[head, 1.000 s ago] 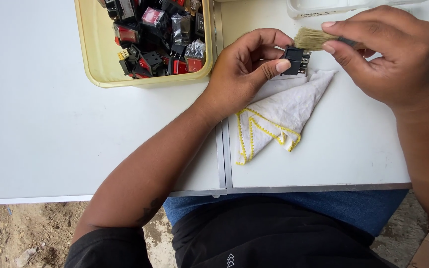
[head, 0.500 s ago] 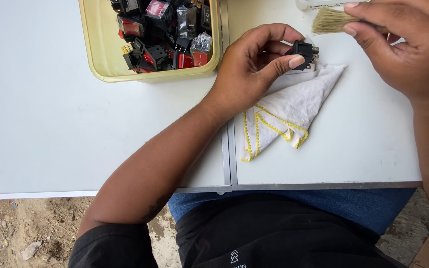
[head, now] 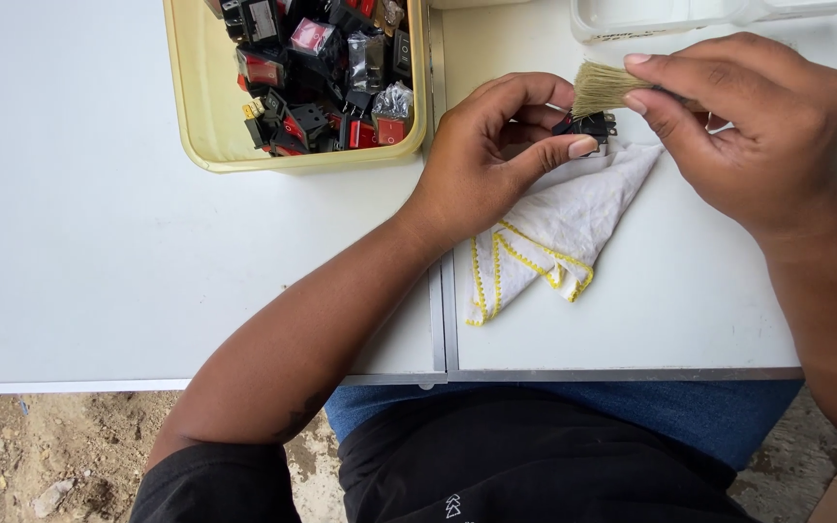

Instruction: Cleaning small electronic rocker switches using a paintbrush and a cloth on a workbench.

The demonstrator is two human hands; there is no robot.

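My left hand (head: 496, 155) pinches a small black rocker switch (head: 588, 125) between thumb and fingers, just above a folded white cloth with yellow stitching (head: 549, 232). My right hand (head: 748, 126) grips a small brush whose pale bristles (head: 601, 87) rest against the top of the switch. The brush handle is hidden inside my fist.
A pale yellow tray (head: 196, 116) at the upper left holds several black and red rocker switches (head: 322, 68). A clear plastic container (head: 670, 17) stands at the top right. Two white tabletops meet at a seam (head: 441, 329). Bare ground shows below the table edge.
The brush went up and away to the right, then came back down onto the switch. My left hand kept the switch over the cloth.
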